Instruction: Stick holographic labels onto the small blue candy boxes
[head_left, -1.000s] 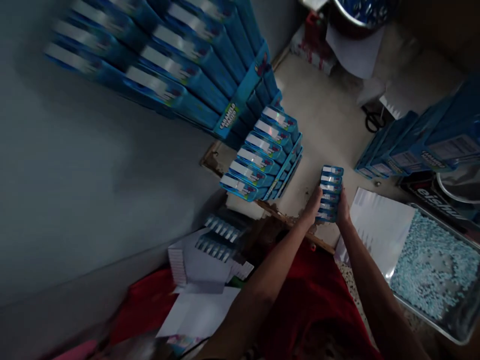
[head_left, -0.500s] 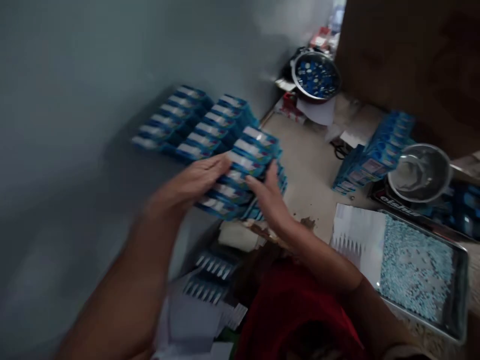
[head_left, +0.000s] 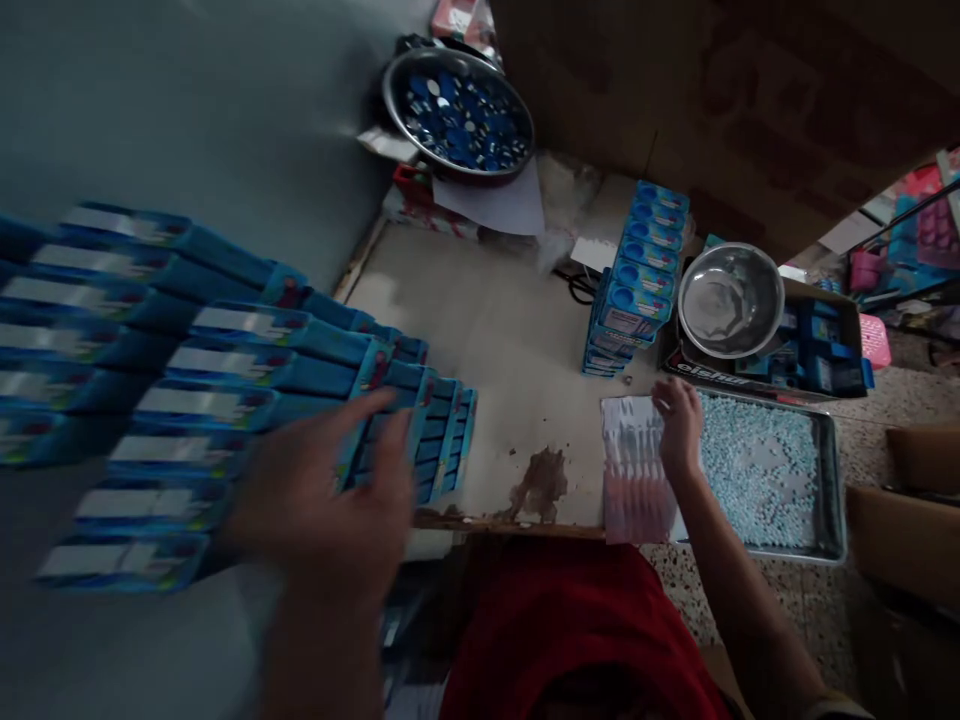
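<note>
My left hand (head_left: 337, 490), blurred by motion, is open with thumb and fingers apart in front of the stacked blue boxes (head_left: 217, 400). The boxes stand in rows at the left, with white panels facing up. I cannot tell if the fingers touch them. Over on the right, my right hand (head_left: 679, 420) has loosely bent fingers, with no object visible in them. It is above the upper right part of a shiny sheet with a row of long moulded shapes (head_left: 637, 465). A metal tray (head_left: 829, 490) of small pale-blue pellets (head_left: 765, 470) lies beside that hand.
Behind the worktop (head_left: 487, 330) stands a metal bowl (head_left: 394, 95) of blue and silver pieces. Blue boxes (head_left: 637, 260) are stacked near an empty metal bowl (head_left: 731, 300) and an open carton (head_left: 712, 375). A large cardboard panel (head_left: 675, 100) rises behind.
Both hands were on the blue boxes at the left. My right hand has let go and moved right to the sheet and tray; my left has come off with fingers spread. The view has swung right.
</note>
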